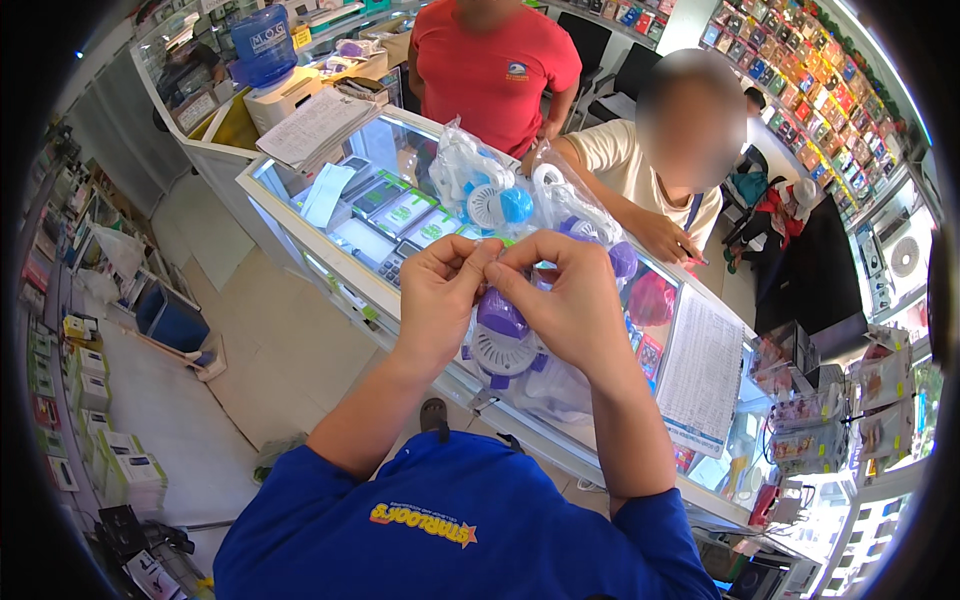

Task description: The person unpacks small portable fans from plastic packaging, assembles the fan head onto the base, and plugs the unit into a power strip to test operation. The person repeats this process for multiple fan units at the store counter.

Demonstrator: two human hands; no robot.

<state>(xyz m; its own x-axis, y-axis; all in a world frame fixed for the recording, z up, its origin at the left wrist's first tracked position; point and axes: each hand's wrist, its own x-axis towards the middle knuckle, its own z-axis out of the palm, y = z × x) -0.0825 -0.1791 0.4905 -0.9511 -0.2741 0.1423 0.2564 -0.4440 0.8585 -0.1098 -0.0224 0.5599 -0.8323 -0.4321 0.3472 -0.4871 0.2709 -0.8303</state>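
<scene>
While the left hand (pixel 440 290) and right hand (pixel 565 295) pinch tip-to-tip, can't tell on what, it's probably fiddly fingertip work needing steadiness next; round-grilled purple-and-white plastic fan (pixel 503 347) sits just below them.

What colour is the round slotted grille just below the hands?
The grille is white; it shows best in the head view.
</scene>
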